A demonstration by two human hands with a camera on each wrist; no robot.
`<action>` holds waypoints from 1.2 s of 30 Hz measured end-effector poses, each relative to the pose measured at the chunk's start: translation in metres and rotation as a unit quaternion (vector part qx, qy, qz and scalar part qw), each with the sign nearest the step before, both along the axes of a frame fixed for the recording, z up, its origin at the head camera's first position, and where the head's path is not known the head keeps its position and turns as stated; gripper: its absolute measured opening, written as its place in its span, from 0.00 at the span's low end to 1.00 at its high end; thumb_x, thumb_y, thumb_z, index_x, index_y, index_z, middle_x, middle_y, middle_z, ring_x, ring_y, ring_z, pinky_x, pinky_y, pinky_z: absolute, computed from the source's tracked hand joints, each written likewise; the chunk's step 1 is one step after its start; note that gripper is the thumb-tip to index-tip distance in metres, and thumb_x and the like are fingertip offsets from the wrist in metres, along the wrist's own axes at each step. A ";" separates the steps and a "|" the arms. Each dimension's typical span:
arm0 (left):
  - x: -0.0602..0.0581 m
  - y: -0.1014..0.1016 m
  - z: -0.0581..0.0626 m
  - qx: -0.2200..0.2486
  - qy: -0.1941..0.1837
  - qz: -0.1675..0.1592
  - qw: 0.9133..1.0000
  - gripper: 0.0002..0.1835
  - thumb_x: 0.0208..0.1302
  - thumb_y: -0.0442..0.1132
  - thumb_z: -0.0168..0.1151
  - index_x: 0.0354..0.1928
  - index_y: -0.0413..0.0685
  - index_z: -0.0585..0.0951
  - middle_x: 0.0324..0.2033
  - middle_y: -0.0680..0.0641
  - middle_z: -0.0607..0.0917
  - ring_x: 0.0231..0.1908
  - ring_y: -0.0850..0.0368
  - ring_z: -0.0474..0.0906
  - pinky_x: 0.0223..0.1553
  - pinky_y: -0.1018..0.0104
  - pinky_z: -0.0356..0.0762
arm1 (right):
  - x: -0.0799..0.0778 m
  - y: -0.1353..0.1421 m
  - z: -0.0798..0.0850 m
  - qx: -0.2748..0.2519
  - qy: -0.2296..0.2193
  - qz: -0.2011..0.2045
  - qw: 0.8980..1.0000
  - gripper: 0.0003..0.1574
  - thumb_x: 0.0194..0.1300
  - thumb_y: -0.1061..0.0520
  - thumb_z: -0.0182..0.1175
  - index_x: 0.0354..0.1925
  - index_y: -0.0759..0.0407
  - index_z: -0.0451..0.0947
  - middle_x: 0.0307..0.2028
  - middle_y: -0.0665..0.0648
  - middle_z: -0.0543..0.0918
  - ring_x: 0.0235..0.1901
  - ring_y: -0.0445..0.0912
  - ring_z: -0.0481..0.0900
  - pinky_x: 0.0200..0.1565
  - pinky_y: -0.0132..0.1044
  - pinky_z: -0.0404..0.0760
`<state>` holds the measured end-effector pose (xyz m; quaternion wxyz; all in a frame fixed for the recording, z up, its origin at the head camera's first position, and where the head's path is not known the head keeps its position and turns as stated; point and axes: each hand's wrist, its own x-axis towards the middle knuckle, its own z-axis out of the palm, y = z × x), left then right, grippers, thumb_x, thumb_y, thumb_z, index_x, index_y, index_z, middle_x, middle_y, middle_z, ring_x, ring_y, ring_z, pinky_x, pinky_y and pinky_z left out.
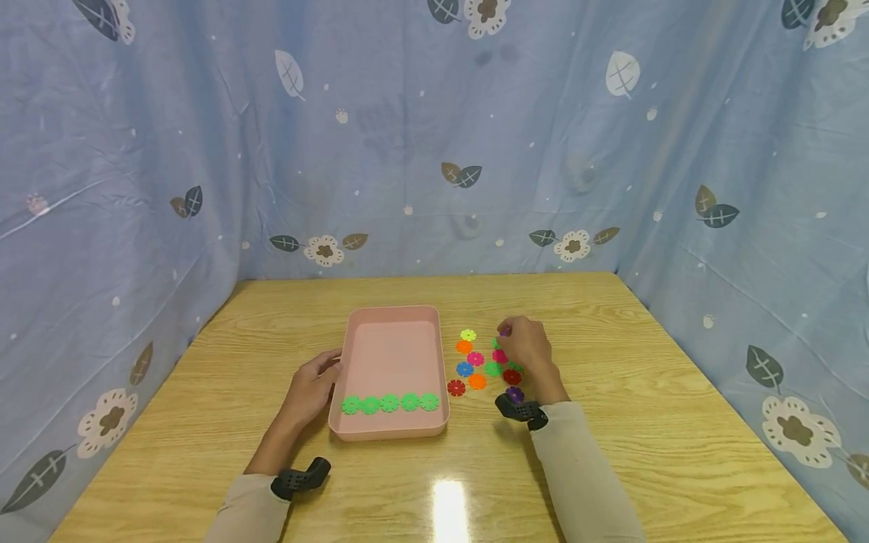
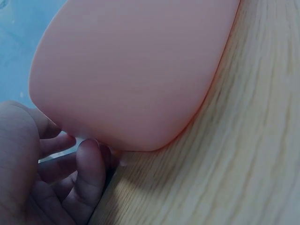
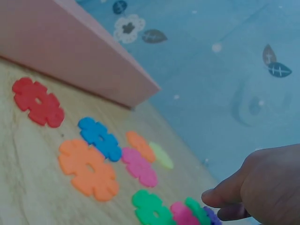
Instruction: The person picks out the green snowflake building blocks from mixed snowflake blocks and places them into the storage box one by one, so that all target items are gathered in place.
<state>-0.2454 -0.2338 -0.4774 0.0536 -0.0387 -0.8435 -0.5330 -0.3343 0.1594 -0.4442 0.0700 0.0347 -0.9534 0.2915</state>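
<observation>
The left hand (image 1: pixel 314 387), fingers loosely bent, touches the pink tray (image 1: pixel 392 354)'s left edge; five green discs (image 1: pixel 390 403) inside line its near edge. Past its right edge, I can't tell whether the right hand (image 1: pixel 529 345) clamps a purple disc (image 3: pixel 213 217).

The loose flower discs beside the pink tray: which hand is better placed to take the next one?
Probably the right hand. It is over the loose flower discs, close to a purple disc. The left hand is at the pink tray, on the opposite side.
</observation>
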 end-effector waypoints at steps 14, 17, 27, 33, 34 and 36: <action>0.000 0.001 0.001 -0.010 0.000 0.004 1.000 0.24 0.81 0.42 0.45 0.72 0.42 0.70 0.62 0.34 0.79 0.59 0.38 0.79 0.57 0.48 0.80 | -0.005 0.000 -0.011 0.020 -0.012 -0.012 1.000 0.16 0.65 0.56 0.65 0.51 0.56 0.87 0.49 0.63 0.86 0.55 0.65 0.70 0.31 0.45 0.79; 0.000 0.000 0.001 -0.011 0.000 0.003 1.000 0.24 0.81 0.43 0.45 0.73 0.42 0.69 0.63 0.34 0.78 0.59 0.38 0.79 0.57 0.48 0.80 | -0.005 -0.001 -0.011 0.022 -0.011 -0.008 1.000 0.15 0.65 0.56 0.66 0.50 0.57 0.87 0.49 0.62 0.86 0.52 0.63 0.71 0.32 0.44 0.78; -0.002 -0.001 -0.001 -0.015 0.003 0.006 1.000 0.24 0.81 0.43 0.46 0.72 0.41 0.69 0.63 0.34 0.78 0.61 0.38 0.77 0.61 0.45 0.77 | -0.008 -0.003 -0.014 0.032 -0.015 0.006 0.999 0.13 0.64 0.56 0.68 0.46 0.61 0.83 0.45 0.62 0.84 0.46 0.59 0.69 0.34 0.45 0.78; -0.003 -0.002 -0.002 -0.022 0.008 0.011 1.000 0.24 0.81 0.43 0.46 0.72 0.41 0.70 0.63 0.34 0.78 0.63 0.37 0.76 0.64 0.42 0.73 | -0.007 -0.005 -0.013 0.007 0.004 0.019 1.000 0.11 0.65 0.60 0.67 0.43 0.62 0.78 0.39 0.61 0.84 0.43 0.57 0.71 0.38 0.46 0.78; -0.003 -0.002 -0.002 -0.022 0.008 0.011 1.000 0.24 0.80 0.43 0.46 0.72 0.42 0.70 0.63 0.34 0.79 0.63 0.37 0.76 0.64 0.42 0.73 | -0.006 -0.004 -0.012 0.000 0.007 0.025 1.000 0.10 0.65 0.61 0.65 0.43 0.62 0.77 0.39 0.61 0.84 0.42 0.56 0.72 0.37 0.46 0.78; -0.003 -0.001 -0.003 -0.020 0.008 0.008 1.000 0.24 0.81 0.43 0.46 0.72 0.42 0.70 0.63 0.34 0.78 0.63 0.37 0.76 0.63 0.42 0.73 | -0.004 -0.003 -0.008 -0.021 0.015 0.036 0.999 0.08 0.66 0.63 0.63 0.43 0.62 0.76 0.37 0.61 0.82 0.37 0.55 0.73 0.37 0.45 0.77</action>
